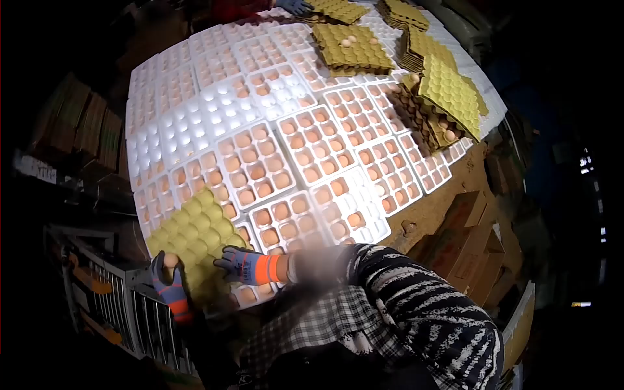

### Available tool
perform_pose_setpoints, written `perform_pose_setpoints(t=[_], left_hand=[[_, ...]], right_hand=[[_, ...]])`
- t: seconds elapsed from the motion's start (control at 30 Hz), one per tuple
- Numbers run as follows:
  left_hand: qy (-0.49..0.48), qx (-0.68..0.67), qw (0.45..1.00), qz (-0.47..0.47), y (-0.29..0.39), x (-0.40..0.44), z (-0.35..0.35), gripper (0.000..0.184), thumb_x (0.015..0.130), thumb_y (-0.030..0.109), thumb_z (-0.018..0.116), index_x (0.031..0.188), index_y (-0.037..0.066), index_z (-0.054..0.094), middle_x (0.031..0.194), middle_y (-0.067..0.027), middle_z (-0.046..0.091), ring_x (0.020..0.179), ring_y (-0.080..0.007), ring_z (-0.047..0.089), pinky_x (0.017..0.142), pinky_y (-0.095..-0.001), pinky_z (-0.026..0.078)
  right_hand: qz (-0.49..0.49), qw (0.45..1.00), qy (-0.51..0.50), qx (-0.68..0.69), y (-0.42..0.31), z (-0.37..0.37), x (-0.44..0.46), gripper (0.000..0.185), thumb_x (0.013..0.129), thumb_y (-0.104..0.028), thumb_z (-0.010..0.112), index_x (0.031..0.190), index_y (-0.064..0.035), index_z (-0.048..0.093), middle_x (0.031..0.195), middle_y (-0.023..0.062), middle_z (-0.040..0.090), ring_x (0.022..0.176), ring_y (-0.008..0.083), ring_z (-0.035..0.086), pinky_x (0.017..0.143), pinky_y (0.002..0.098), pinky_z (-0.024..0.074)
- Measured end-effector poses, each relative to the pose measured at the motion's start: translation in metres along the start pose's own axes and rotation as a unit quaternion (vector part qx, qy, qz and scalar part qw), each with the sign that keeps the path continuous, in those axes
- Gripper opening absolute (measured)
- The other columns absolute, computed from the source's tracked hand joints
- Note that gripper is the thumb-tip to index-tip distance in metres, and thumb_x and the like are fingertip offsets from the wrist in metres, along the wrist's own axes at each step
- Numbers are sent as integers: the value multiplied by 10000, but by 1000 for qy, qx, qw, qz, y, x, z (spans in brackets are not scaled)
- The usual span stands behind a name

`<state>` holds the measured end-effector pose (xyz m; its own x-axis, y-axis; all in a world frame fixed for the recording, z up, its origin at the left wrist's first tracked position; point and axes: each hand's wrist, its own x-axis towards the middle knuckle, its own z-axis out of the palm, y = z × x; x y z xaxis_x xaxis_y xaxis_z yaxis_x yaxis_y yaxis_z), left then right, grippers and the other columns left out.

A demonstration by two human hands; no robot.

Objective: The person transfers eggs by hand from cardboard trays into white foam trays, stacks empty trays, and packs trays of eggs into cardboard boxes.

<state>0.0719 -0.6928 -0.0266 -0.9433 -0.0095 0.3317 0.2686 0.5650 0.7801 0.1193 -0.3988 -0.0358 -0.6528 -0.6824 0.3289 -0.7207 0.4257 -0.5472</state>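
An egg point(170, 260) is held in the left hand point(168, 282); its long way cannot be told. Beside it, the yellow tray point(197, 229), pointing ahead, is touched by the half-open right hand point(242, 265). Past that hand, white trays point(255, 162) are filled with eggs.

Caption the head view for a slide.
Left gloved hand with an egg, right gloved hand at a yellow egg tray, among white trays holding eggs.
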Motion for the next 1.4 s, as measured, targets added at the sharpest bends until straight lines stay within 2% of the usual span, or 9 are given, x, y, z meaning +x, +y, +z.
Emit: perform_pose_setpoints(t=[0.1,0.2,0.27,0.5,0.63,0.9,1.03,1.23,1.4], left_hand=[[70,-74,993,-67,-46,11,-34,564,993,317,632,1440,3,493,1391,-154,573,1247,-282,548,1070,-422,441],[124,46,990,-48,-97,22,-62,541,1058,367,495,1440,-16,494,1402,-189,573,1257,-353,565,1049,-463,465],[138,286,920,228,3,41,-47,469,1071,326,475,1359,-31,573,1333,-185,628,1152,-329,638,958,-439,518],[-118,-297,947,-26,229,60,146,428,1052,206,496,1423,-8,495,1360,-141,571,986,-215,619,822,-319,514],[-198,-321,923,-74,318,49,266,573,1007,342,613,1471,31,485,1232,-38,640,865,-94,569,745,-241,486],[-171,-556,786,-209,381,138,533,543,948,124,709,1445,80,493,1121,-95,649,865,-205,692,682,-285,595],[-205,-582,758,-210,405,185,631,467,970,116,672,1400,78,492,1201,-138,621,1064,-294,675,894,-348,602],[-215,-571,765,-208,476,193,706,459,970,87,665,1398,51,505,1240,-132,616,1094,-280,666,921,-362,594],[-272,-503,811,-126,530,206,744,434,920,98,741,1327,25,608,1160,-77,684,1065,-200,662,897,-329,574]], right_hand=[[152,979,47,131,-11,-48,6,402,875,-289,691,1236,-122,638,1218,156,586,1082,351,554,907,442,483],[34,989,100,-101,-7,-147,-23,365,839,-281,726,1194,-203,685,1326,186,561,1133,348,567,937,448,481],[116,963,180,-165,-13,-225,-60,395,803,-262,765,1190,-217,701,1353,199,544,1159,347,570,947,455,488],[497,668,437,-339,50,-465,-228,440,777,-382,790,1174,-203,722,1252,171,565,1121,368,597,932,449,524],[675,519,398,-340,125,-557,-291,531,821,-523,720,1228,-182,698,1305,176,553,1211,361,585,972,440,524],[505,746,166,-400,151,-545,-386,1015,717,-622,777,1536,-154,404,1540,217,400,1445,404,331,1210,549,164],[572,704,43,-419,148,-536,-449,877,785,-419,771,1548,-207,394,1526,213,414,1379,447,391,1163,583,246],[457,788,187,-368,128,-581,-517,784,733,-99,726,1479,-145,488,1361,110,566,1186,353,531,1056,436,413],[492,694,313,-422,80,-634,-611,743,666,0,752,1381,-103,577,1281,149,614,1169,368,573,1013,438,467]])
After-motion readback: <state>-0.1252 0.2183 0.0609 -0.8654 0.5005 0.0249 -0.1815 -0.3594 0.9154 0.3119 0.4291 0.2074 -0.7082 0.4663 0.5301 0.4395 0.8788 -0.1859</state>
